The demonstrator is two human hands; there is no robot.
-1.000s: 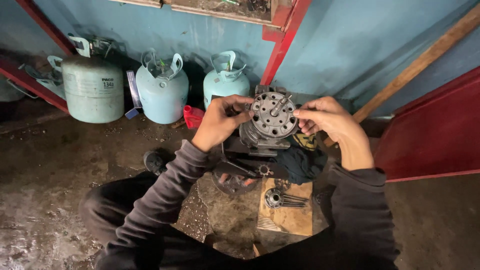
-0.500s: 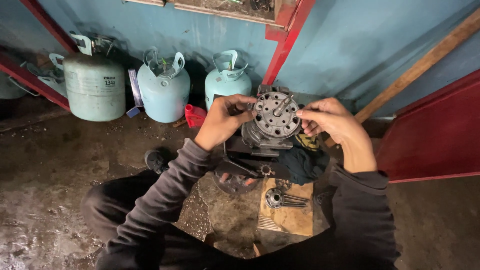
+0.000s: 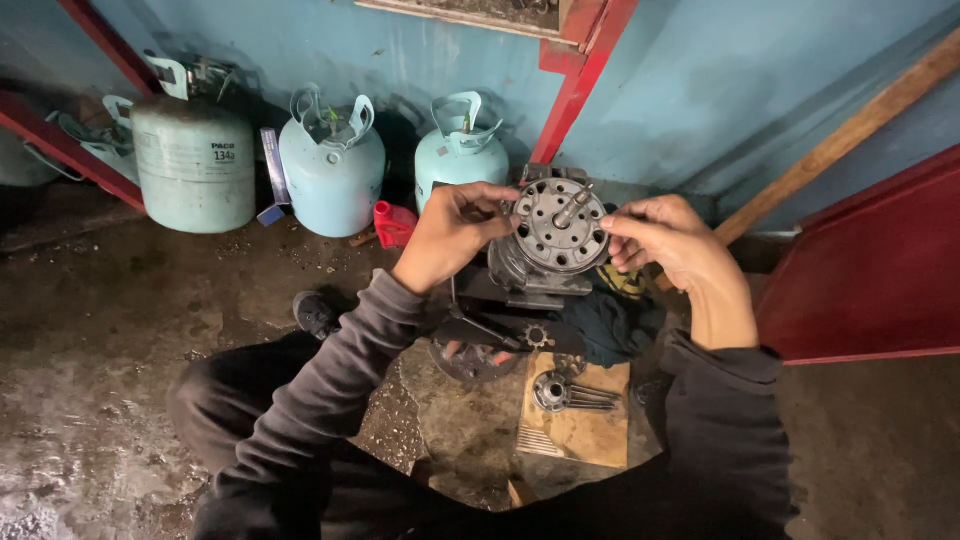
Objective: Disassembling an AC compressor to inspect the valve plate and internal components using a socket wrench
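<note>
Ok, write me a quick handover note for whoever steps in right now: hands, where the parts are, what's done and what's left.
Left hand: grip on the left rim of the round metal plate on top of the compressor body.
Right hand: fingertips at the plate's right edge; whether they pinch it cannot be told.
The plate's centre shaft sticks up, uncovered.
Parts: a small gear-like piece lies below the compressor; a round hub with pins sits on the wooden board. Three gas cylinders stand by the wall.
Done: several pieces are off and laid out.
Left: the plate is still on the body.
</note>
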